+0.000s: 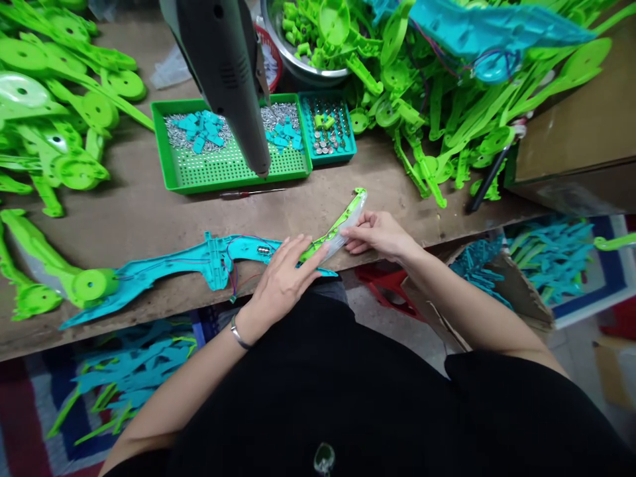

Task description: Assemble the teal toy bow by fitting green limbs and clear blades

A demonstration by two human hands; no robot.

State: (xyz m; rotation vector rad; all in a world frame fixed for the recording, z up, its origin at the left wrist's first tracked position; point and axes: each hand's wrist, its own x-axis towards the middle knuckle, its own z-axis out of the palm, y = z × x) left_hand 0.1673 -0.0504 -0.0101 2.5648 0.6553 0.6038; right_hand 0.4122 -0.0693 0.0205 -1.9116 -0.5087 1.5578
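Observation:
A blue plastic toy bow [173,262] lies along the front edge of the bench, with wires running on it. Its left end carries a green limb [54,265]. My left hand [278,281] rests flat over the bow's right end, fingers stretched, and hides the joint there. From under that hand a green limb with a translucent strip [350,222] slants up to the right. My right hand [375,235] pinches the edge of the strip between thumb and fingers. A small circuit piece [232,299] hangs on wires by the bow's middle.
A dark electric screwdriver [238,99] hangs over a green tray [238,172] of screws and blue pieces. Beside it stands a small blue tray [334,158]. A thin screwdriver [248,193] lies in front. Green parts [64,112] pile up left and right; a cardboard box [571,165] stands right.

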